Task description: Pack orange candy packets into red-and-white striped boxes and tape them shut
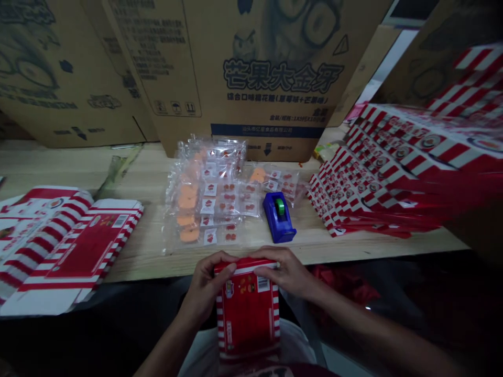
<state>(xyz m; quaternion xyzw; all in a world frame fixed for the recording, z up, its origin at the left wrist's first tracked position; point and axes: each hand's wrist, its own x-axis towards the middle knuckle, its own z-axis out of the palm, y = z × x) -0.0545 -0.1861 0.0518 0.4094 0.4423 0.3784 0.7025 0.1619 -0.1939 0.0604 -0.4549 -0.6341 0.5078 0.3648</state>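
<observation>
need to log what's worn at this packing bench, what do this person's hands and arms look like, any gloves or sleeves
The left hand and right hand are bare, with no gloves. Both forearms are bare as far as they show, with no sleeves. A small ring sits on a finger of the right hand. No watch or bracelet shows.

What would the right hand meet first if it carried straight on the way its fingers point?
Probably the left hand, just across a small gap along the top end of the red-and-white carton that the right hand holds; depth is hard to judge.
</observation>
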